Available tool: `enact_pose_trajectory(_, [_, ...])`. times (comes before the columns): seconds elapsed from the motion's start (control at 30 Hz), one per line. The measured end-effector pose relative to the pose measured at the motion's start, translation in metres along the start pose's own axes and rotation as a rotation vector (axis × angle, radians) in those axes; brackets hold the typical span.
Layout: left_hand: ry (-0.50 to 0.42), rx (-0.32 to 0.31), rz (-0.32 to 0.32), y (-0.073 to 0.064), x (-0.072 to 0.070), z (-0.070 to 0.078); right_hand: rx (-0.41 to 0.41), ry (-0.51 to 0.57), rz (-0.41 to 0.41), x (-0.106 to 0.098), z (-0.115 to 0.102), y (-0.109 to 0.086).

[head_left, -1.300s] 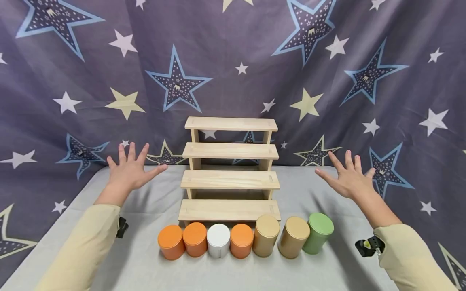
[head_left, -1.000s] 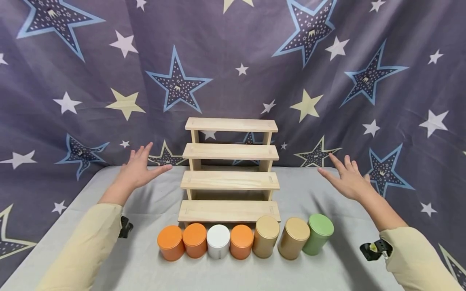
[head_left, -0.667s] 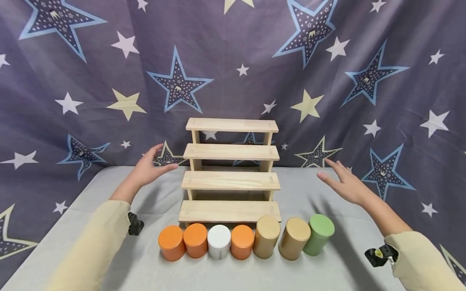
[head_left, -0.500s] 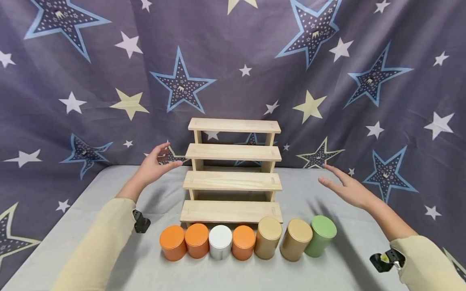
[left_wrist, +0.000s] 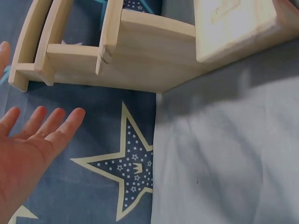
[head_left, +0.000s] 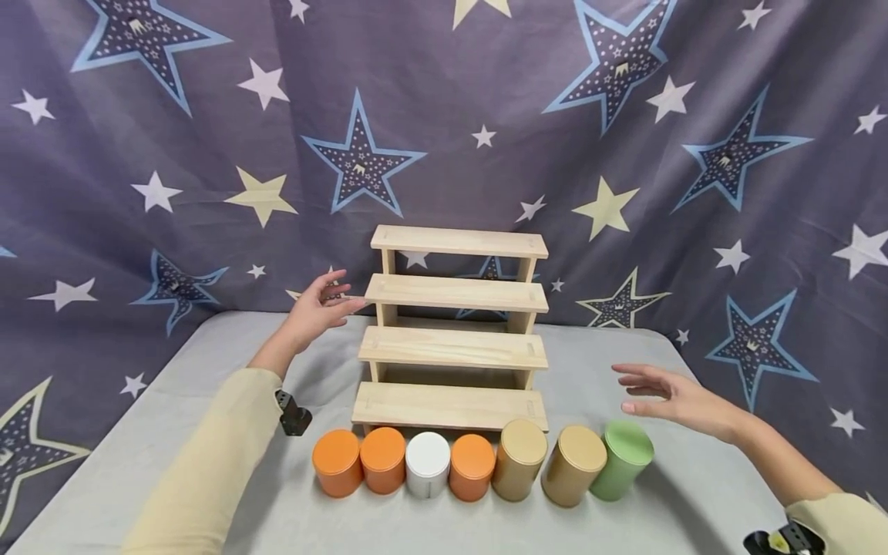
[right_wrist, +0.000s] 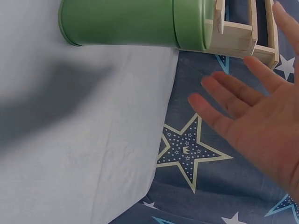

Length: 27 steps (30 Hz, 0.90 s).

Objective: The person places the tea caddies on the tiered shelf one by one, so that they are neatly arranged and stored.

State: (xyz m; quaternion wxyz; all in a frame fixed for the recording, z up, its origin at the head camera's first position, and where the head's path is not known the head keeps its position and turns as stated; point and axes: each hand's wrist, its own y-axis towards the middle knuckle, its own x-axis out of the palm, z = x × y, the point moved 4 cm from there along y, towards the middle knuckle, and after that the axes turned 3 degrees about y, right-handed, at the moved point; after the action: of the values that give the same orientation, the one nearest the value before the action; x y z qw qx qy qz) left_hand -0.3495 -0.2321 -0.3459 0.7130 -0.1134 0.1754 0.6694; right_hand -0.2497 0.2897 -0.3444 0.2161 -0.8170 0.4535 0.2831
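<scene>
Left hand [head_left: 315, 308] was up at the left end of the wooden step shelf [head_left: 454, 343], fingers loosely spread and holding nothing, fingertips just beside the second tier from the top; whether they touched the wood could not be told. In the left wrist view the same hand [left_wrist: 28, 149] showed an open palm with straight fingers, near the shelf's side frame [left_wrist: 140, 56] but apart from it.

Right hand [head_left: 669, 397] hovered low over the surface [head_left: 208, 362], palm down, fingers relaxed and spread, empty. It was just right of and slightly above the green canister [head_left: 623, 459], not touching it. The right wrist view showed that hand [right_wrist: 252, 126] open, with the green canister [right_wrist: 135, 23] apart from the fingers.

Seven canisters stood in a row on the surface in front of the shelf's lowest tier. From the left: an orange canister [head_left: 338, 472], a second orange canister [head_left: 383, 469], a white canister [head_left: 428, 474], a third orange canister [head_left: 472, 477], a tan canister [head_left: 521, 459], a second tan canister [head_left: 574, 464], then the green one at the right end. Neighbours touched or nearly touched. All four shelf tiers were bare.

Grey cloth covered the surface. A dark star-print backdrop [head_left: 444, 116] hung behind. Cream sleeves [head_left: 208, 470] covered both forearms.
</scene>
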Motion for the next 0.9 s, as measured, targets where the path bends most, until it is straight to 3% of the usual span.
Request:
enact_pose_trajectory(0.33, [-0.027, -0.018, -0.029, 0.008, 0.016, 0.004, -0.090, 0.107, -0.137, 0.021, 0.007, -0.012])
enact_pose_trajectory(0.9, [-0.103, -0.045, 0.006, 0.016, 0.033, -0.001, -0.120, 0.138, -0.129, 0.037, 0.015, -0.016])
